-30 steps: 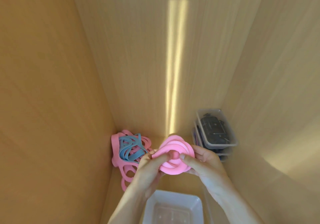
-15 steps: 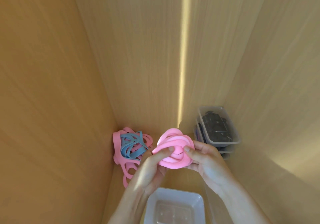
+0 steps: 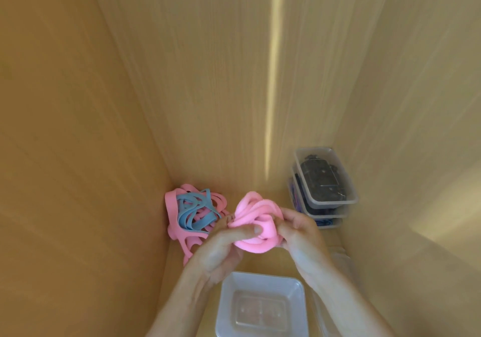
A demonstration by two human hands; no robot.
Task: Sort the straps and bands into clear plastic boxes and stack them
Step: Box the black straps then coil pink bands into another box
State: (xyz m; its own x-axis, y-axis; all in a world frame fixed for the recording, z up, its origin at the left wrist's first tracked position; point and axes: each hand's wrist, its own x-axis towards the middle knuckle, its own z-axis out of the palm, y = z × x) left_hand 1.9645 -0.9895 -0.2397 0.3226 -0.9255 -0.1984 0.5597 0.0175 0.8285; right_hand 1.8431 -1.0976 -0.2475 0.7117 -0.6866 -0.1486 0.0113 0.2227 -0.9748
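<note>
Just below the middle of the frame, both hands are bunching up a coiled pink rubber band [image 3: 256, 223]. Left hand [image 3: 221, 248] has its thumb pressed into the coil, and right hand [image 3: 299, 235] has its fingers curled round the other side. Empty clear plastic box [image 3: 261, 306] sits at bottom centre. Tangled pile of pink and blue bands [image 3: 195, 213] is off left, stack of filled clear boxes [image 3: 324, 187] off right.
</note>
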